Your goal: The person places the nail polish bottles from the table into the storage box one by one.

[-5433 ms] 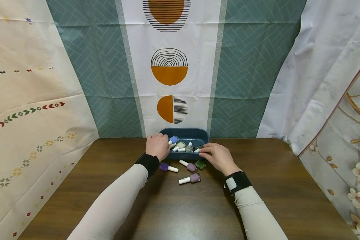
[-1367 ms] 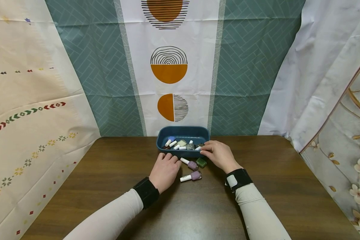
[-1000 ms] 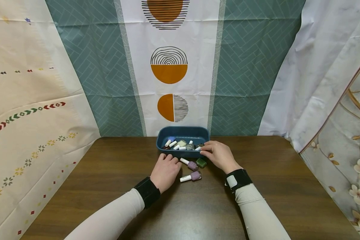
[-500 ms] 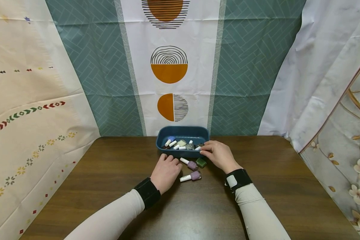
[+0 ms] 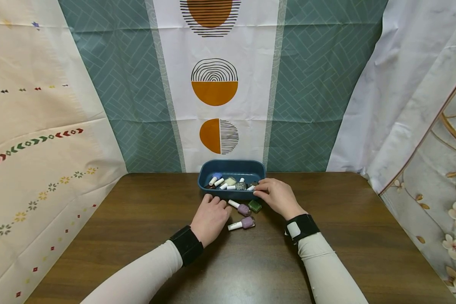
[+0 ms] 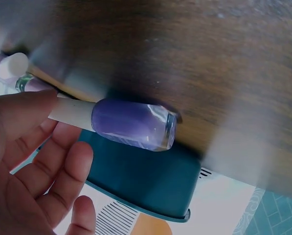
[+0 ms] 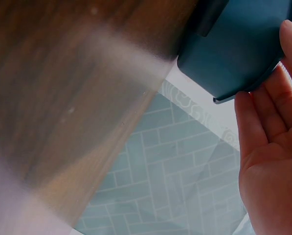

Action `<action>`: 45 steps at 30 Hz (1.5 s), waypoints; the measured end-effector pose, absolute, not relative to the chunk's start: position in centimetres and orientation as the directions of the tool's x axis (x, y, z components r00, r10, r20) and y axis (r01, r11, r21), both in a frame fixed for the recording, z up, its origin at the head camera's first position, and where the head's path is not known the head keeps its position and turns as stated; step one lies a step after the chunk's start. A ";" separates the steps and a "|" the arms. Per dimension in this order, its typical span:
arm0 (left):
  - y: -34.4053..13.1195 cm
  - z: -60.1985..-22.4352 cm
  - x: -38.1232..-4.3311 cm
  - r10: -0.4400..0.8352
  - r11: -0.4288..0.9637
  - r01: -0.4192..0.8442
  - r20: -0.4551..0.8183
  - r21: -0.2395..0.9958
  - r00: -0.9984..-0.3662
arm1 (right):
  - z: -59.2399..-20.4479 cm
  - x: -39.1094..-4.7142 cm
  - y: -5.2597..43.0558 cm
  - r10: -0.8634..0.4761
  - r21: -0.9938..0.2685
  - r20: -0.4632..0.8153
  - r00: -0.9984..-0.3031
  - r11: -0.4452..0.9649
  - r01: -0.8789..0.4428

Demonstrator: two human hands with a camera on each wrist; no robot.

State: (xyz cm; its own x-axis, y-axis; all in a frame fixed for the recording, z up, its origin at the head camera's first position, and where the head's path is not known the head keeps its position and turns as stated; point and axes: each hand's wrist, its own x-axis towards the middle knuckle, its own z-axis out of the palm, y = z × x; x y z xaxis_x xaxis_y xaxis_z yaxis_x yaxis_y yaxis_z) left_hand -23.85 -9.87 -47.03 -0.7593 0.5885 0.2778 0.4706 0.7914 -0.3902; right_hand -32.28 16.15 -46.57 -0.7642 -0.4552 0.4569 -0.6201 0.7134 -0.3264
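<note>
My left hand (image 5: 210, 218) is just in front of the dark blue bin (image 5: 232, 195). In the left wrist view, its thumb and fingers pinch the white cap of a purple nail polish bottle (image 6: 131, 123), which the hand hides in the head view. My right hand (image 5: 279, 196) grips the bin's front right rim, thumb outside and fingers over the edge. Inside the bin lie several nail polish bottles with white caps, among them a blue one (image 5: 217, 175) and a glittery grey one (image 5: 241, 185). Two mauve nail polish bottles (image 5: 244, 210) and a green one (image 5: 255, 206) lie between the hands.
The brown wooden table (image 5: 144, 211) carries the bin near its back edge. Behind it hangs a green and white patterned curtain (image 5: 308, 105). An embroidered cream cloth (image 5: 45, 160) is at the left, a floral one (image 5: 441, 202) at the right.
Since the oldest frame, my left hand has come from the bin's left end to its front and picked up the purple bottle. Over the last second both hands stay nearly still.
</note>
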 end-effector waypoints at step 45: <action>-12.0 -41.0 -25.9 0.349 0.882 0.454 0.471 0.127 -0.810 | -46.5 -32.4 16.2 -0.448 -0.334 0.427 -0.786 0.729 -0.597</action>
State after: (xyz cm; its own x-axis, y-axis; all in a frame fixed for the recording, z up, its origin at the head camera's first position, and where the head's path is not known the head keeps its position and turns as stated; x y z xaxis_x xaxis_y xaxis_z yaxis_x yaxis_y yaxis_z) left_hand -25.88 -11.99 -41.02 -0.8099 0.3494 0.4712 0.4544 0.8817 0.1273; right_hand -32.43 16.21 -46.49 -0.7857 -0.4480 0.4267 -0.5972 0.7291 -0.3343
